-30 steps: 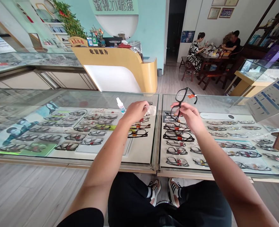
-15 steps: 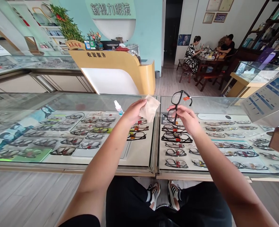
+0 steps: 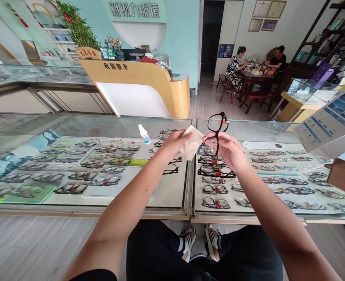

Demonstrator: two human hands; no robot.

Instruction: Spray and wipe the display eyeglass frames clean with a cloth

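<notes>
Pinched in my left hand (image 3: 176, 145) is a beige cleaning cloth (image 3: 191, 143), hanging down from the fingers. My right hand (image 3: 230, 150) grips a pair of black-framed eyeglasses (image 3: 218, 133) near the bridge and lower lens. The glasses stand on end, one lens above the other, with an orange tag showing behind the upper lens. The cloth's right corner comes close to the lower lens; whether they touch I cannot tell. On the glass counter left of my hands stands a small white spray bottle (image 3: 144, 134) with a blue-and-pink label.
Beneath my hands runs a glass display case (image 3: 172, 199) with rows of eyeglasses inside. A seam divides it near the middle. At right stands a printed display box (image 3: 332, 117). Beyond are a wooden cashier desk (image 3: 131, 72) and two people seated at a table.
My left hand has moved right with the cloth, nearer the glasses. The glasses have turned so their lenses face me more. The view has shifted slightly.
</notes>
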